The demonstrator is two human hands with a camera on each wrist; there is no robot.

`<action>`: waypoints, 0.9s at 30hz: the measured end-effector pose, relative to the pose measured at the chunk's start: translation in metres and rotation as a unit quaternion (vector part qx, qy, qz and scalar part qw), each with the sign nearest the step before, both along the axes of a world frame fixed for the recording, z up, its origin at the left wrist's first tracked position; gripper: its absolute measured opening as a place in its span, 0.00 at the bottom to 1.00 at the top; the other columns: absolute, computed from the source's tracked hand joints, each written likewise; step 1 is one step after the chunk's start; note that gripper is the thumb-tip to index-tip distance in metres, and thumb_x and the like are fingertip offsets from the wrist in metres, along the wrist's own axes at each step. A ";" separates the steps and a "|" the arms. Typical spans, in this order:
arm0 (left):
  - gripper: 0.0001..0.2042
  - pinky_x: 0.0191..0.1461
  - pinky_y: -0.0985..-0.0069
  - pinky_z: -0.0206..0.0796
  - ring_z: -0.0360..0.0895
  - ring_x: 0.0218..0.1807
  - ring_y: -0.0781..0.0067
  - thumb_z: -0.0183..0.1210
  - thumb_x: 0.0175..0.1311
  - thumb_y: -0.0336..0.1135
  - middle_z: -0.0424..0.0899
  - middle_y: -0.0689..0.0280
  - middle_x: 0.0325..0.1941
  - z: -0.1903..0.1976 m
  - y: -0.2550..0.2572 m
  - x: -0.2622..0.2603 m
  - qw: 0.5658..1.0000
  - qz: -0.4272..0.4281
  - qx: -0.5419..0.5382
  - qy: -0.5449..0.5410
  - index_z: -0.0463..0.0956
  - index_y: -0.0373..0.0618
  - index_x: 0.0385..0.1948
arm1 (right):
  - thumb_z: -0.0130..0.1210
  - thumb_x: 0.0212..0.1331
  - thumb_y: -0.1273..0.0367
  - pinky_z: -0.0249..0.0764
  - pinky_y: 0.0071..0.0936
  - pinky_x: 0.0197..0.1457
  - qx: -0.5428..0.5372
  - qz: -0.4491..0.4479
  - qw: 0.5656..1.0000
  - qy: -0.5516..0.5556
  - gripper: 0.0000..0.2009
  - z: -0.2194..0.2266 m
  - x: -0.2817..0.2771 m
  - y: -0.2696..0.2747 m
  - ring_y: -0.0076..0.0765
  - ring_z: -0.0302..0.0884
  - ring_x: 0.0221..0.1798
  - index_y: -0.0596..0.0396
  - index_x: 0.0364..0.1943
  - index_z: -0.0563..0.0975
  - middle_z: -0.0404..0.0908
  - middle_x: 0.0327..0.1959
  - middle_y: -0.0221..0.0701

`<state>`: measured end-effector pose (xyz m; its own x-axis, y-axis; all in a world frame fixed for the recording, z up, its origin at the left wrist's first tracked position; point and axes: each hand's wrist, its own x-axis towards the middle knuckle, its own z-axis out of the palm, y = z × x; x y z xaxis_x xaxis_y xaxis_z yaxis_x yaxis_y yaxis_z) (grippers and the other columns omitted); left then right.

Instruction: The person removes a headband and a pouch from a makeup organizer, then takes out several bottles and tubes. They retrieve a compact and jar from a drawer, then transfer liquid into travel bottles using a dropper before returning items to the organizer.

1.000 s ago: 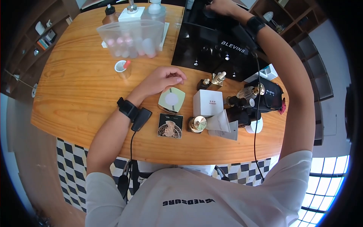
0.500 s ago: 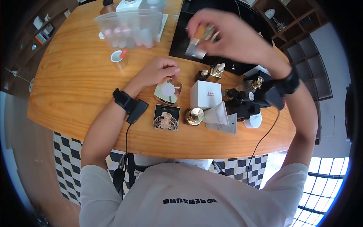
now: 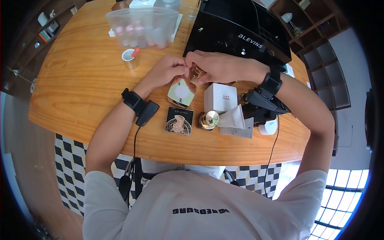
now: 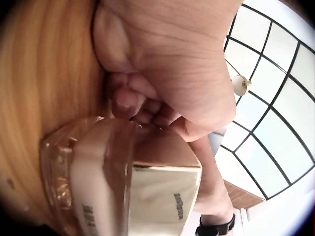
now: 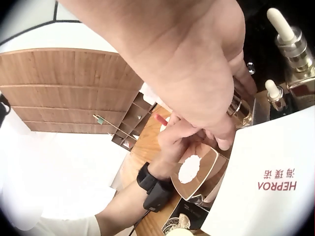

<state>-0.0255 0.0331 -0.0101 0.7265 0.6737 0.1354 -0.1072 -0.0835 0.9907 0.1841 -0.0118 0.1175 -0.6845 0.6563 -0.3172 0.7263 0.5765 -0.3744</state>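
My right hand (image 3: pixel 232 69) reaches in over the table and holds a small glass bottle with gold parts (image 3: pixel 197 73), its fingers covering much of it. Beside it my left hand (image 3: pixel 165 72) rests on the wood, fingers loosely curled, the tips right at the right hand's fingertips. Just below them sits a cosmetic jar with a square, mirror-like lid (image 3: pixel 181 93); in the left wrist view its thick clear wall (image 4: pixel 56 167) shows close up. Nearer the body lies a dark compact with a patterned face (image 3: pixel 179 121). A white box (image 3: pixel 221 98) stands right of the jar.
A black BLEVINS case (image 3: pixel 224 34) stands behind the right hand. Dropper bottles (image 5: pixel 295 61) are beside the white box. A gold-capped bottle (image 3: pixel 209 120), a tube (image 3: pixel 234 119) and a white jar (image 3: pixel 269 127) cluster right. A clear pouch (image 3: pixel 142 24) and cup (image 3: pixel 130 60) lie back left.
My right hand has come from the far end of the black case to beside the left hand, bringing the small bottle. The left hand stays by the square-lidded jar.
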 end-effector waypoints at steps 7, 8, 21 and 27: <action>0.10 0.19 0.82 0.58 0.74 0.15 0.81 0.58 0.68 0.36 0.80 0.69 0.19 0.009 0.009 -0.010 0.997 -0.049 -0.006 0.064 0.81 0.40 0.31 | 0.64 0.62 0.70 0.72 0.45 0.59 0.024 0.019 0.999 -0.021 0.20 -0.003 0.005 -0.001 0.53 0.78 0.57 0.52 0.55 0.70 0.75 0.52 0.40; 0.09 0.19 0.82 0.60 0.75 0.16 0.80 0.57 0.69 0.35 0.80 0.69 0.20 0.009 0.008 -0.010 0.997 -0.045 -0.010 0.065 0.81 0.40 0.31 | 0.64 0.62 0.71 0.73 0.45 0.59 0.031 0.016 0.998 -0.045 0.19 -0.005 0.005 -0.002 0.53 0.78 0.57 0.52 0.54 0.71 0.75 0.52 0.40; 0.12 0.25 0.83 0.69 0.78 0.24 0.83 0.61 0.69 0.39 0.81 0.69 0.27 0.019 0.005 -0.013 0.989 -0.123 -0.032 0.069 0.81 0.38 0.35 | 0.64 0.61 0.66 0.74 0.45 0.57 0.034 -0.008 0.999 -0.006 0.16 0.035 0.008 -0.004 0.53 0.79 0.55 0.54 0.52 0.77 0.78 0.52 0.41; 0.09 0.24 0.81 0.71 0.81 0.21 0.77 0.58 0.72 0.35 0.84 0.66 0.27 0.010 0.014 -0.013 0.985 -0.155 -0.030 0.068 0.79 0.38 0.34 | 0.65 0.63 0.70 0.77 0.25 0.48 0.235 -0.058 0.962 0.127 0.10 0.103 0.021 0.048 0.24 0.81 0.43 0.58 0.44 0.81 0.84 0.39 0.30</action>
